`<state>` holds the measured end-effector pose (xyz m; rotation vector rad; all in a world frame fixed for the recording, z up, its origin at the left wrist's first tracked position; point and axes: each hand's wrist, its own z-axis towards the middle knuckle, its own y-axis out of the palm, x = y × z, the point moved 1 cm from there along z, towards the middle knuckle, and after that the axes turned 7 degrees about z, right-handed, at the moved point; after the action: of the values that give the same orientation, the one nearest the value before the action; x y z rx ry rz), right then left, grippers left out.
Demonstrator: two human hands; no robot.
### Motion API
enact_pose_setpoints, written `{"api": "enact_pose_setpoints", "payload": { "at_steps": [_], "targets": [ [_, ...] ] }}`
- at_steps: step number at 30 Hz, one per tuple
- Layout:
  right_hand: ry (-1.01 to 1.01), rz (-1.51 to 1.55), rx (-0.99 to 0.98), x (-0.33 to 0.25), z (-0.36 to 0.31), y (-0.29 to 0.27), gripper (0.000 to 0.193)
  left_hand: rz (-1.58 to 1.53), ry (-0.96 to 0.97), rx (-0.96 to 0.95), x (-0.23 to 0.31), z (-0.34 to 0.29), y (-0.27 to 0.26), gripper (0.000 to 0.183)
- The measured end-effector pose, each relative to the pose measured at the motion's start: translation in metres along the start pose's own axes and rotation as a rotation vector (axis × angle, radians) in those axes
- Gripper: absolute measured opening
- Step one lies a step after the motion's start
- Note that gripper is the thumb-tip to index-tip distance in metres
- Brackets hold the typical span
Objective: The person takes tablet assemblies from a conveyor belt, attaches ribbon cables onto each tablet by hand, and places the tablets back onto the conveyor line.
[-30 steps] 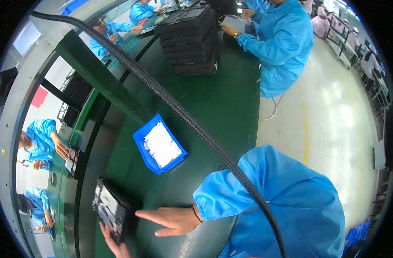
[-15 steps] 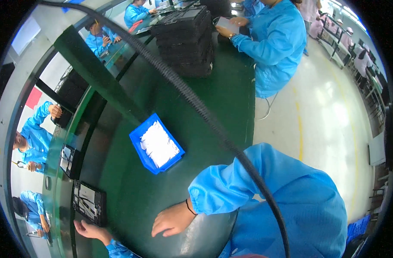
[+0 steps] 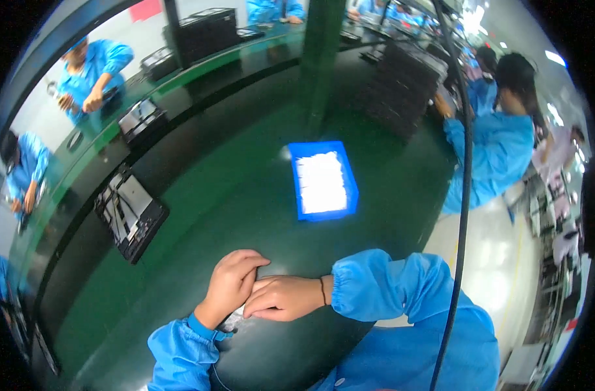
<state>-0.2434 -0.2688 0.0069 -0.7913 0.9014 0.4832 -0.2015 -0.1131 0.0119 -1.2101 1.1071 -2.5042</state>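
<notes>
In the head view, the left hand (image 3: 232, 285) and the right hand (image 3: 286, 298) meet above the green worktop (image 3: 245, 221), fingers bent and overlapping; whether they grip anything between them cannot be told. A black-framed device (image 3: 129, 212), its inner parts exposed, lies on the worktop to their left, well apart from both. Beyond the hands sits a blue bin (image 3: 351, 189) filled with white pieces (image 3: 321, 182). A stack of black trays (image 3: 398, 91) stands farther back, near a co-worker in blue (image 3: 496, 156).
</notes>
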Motion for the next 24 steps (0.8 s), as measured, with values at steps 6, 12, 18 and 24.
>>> {"api": "enact_pose_setpoints", "payload": {
  "at_steps": [6,12,18,24],
  "targets": [
    [0.063,-0.074,-0.086,0.006,0.000,0.000,0.020,-0.044,0.089,0.008,-0.018,-0.010,0.006,0.020],
    [0.104,-0.119,-0.106,0.003,-0.002,-0.013,0.021,-0.060,0.101,-0.007,-0.022,-0.001,0.018,0.017],
    [0.139,-0.101,-0.128,0.009,-0.002,-0.019,0.021,-0.092,0.101,-0.002,-0.031,0.003,0.028,0.017],
    [0.153,-0.140,-0.131,0.010,-0.009,-0.026,0.020,-0.103,0.121,-0.003,-0.033,0.010,0.041,0.016]
  ]
}}
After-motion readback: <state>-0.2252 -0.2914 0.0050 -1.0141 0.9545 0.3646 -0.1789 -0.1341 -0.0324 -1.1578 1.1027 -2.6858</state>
